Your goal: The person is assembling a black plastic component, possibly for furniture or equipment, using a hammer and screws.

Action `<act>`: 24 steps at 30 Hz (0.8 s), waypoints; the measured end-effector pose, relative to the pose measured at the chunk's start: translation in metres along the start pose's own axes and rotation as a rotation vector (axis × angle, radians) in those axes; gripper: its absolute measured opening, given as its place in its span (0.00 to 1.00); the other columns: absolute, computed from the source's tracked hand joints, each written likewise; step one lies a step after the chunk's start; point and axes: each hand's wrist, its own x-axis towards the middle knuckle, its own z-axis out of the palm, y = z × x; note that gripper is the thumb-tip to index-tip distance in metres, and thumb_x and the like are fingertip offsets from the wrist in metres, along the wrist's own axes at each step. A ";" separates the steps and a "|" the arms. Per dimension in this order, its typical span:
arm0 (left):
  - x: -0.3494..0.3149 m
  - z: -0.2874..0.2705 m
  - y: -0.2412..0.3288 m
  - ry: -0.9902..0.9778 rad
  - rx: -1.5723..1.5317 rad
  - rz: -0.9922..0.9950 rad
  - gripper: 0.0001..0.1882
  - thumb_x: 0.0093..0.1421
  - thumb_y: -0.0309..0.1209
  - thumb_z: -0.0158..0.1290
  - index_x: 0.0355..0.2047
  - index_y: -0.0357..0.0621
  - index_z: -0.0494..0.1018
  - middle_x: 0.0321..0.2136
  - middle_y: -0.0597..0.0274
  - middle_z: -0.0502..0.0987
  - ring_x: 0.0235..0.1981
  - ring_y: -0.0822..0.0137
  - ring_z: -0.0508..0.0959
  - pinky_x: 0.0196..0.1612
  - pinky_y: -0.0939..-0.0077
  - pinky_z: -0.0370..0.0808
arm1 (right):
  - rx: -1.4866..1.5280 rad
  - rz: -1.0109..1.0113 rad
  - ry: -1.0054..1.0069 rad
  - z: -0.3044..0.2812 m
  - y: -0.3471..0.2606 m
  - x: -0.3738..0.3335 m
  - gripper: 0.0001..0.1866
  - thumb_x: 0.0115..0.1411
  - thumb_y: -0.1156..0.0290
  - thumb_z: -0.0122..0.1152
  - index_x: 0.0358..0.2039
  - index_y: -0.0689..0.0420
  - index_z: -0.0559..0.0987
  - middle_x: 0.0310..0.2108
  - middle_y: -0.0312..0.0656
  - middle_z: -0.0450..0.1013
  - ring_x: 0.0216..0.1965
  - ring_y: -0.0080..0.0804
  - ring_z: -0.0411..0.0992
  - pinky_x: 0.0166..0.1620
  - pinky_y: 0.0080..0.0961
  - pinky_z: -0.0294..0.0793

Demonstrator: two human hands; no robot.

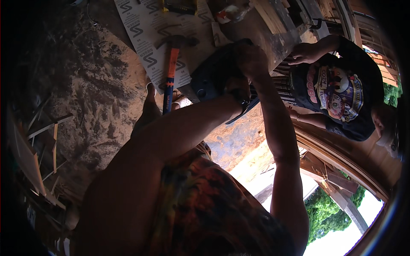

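Note:
A dark, bulky thing [208,77], with a round mark on its near left side, is at the table's near edge between my hands; shadow hides its exact kind. My right hand [252,59] is closed at its upper right side. Lower down, my left hand [237,86] is against or inside it, fingers lost in shadow, with a dark band on the wrist. To the left a hammer [171,64] with an orange and blue handle lies on a printed white sheet [147,47], its handle extending past the edge.
A co-worker in a dark printed T-shirt [337,91] is at the right, one hand [305,53] by the table edge. Wooden boards [271,17] lie at the table's far end. Sawdust covers the ground [98,85] at left, with scrap wood [36,166] beyond.

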 end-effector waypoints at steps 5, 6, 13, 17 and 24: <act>-0.016 -0.003 -0.024 -0.067 0.036 0.014 0.32 0.35 0.37 0.68 0.39 0.25 0.79 0.31 0.42 0.82 0.32 0.53 0.85 0.39 0.62 0.84 | -0.416 0.009 0.193 0.016 -0.007 -0.003 0.08 0.60 0.58 0.66 0.29 0.45 0.80 0.22 0.36 0.71 0.21 0.40 0.73 0.24 0.37 0.76; -0.018 -0.005 -0.029 -0.067 0.046 0.013 0.32 0.34 0.37 0.68 0.39 0.25 0.79 0.31 0.42 0.82 0.32 0.53 0.85 0.39 0.62 0.84 | -0.416 0.013 0.187 0.017 -0.007 -0.003 0.10 0.61 0.55 0.66 0.29 0.45 0.79 0.21 0.36 0.69 0.20 0.40 0.72 0.23 0.37 0.75; -0.030 -0.026 -0.049 -0.178 -0.019 0.084 0.32 0.34 0.37 0.69 0.39 0.26 0.79 0.32 0.46 0.83 0.31 0.56 0.84 0.38 0.63 0.84 | -0.182 0.281 -0.125 0.011 -0.003 0.018 0.12 0.61 0.53 0.65 0.28 0.46 0.78 0.21 0.37 0.69 0.21 0.40 0.72 0.20 0.39 0.73; -0.034 -0.043 -0.056 -0.180 -0.023 0.129 0.32 0.35 0.39 0.69 0.39 0.27 0.79 0.31 0.47 0.83 0.30 0.57 0.84 0.37 0.62 0.83 | 0.105 0.391 -0.196 0.013 0.010 0.030 0.07 0.62 0.61 0.61 0.30 0.49 0.79 0.25 0.40 0.74 0.25 0.43 0.76 0.23 0.40 0.75; -0.049 -0.054 -0.081 -0.191 -0.042 0.165 0.33 0.38 0.42 0.70 0.40 0.27 0.79 0.31 0.49 0.82 0.30 0.58 0.84 0.37 0.61 0.83 | 0.213 0.353 -0.098 0.026 0.026 0.034 0.06 0.58 0.70 0.58 0.35 0.53 0.80 0.29 0.48 0.78 0.30 0.52 0.78 0.31 0.43 0.78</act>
